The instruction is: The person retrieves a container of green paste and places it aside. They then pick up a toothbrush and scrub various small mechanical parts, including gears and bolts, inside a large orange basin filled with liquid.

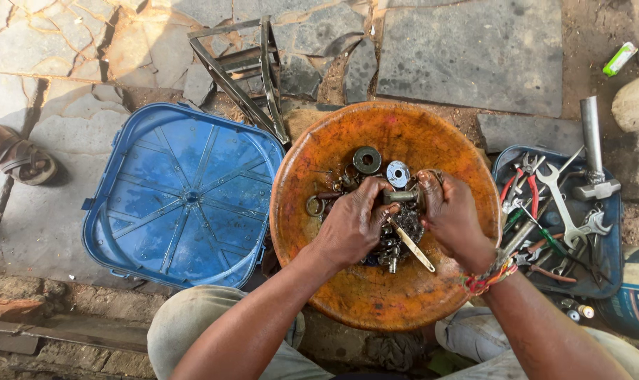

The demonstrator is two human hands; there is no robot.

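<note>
- We grip a short metal bolt [401,197] between left hand [351,225] and right hand [451,214], both closed on its ends.
- It looks heavy, stiff and greasy; the pile of nuts [397,239] lies at 6 o'clock in the orange bowl [375,295].

I am counting two hands [354,225] working over one round orange tray [347,295], and two flat washers [367,160] are lying in it beside a heap of small metal parts too tangled to number. I am seeing one blue lid [186,197], one blue toolbox [611,274], one hammer [592,155], one sandalled foot [20,160].
</note>
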